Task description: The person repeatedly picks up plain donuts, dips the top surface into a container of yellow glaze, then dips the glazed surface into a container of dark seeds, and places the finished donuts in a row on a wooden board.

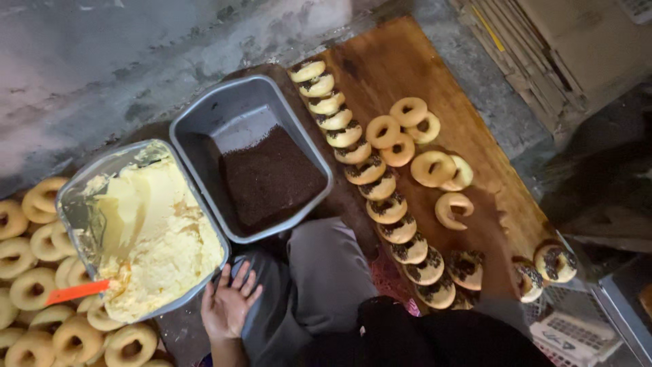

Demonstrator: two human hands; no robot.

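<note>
Doughnuts being topped over two metal trays.
Left hand (227,306) rests open, palm up, fingers spread, on the person's grey-clad knee, just beside the tray of yellow cream (146,228) with an orange spatula (76,291). The tray of dark sprinkles (255,156) sits alongside. Sprinkled doughnuts (380,187) line the wooden board (401,58); plain doughnuts (30,285) are piled left. Right hand isn't visible.

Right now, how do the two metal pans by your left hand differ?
The left pan is heaped with pale yellow cream and has an orange spatula in it; the right pan holds a low dark layer of chocolate sprinkles, half its floor bare. The left hand rests below the left pan. Both are grey, rectangular, tilted.
</note>
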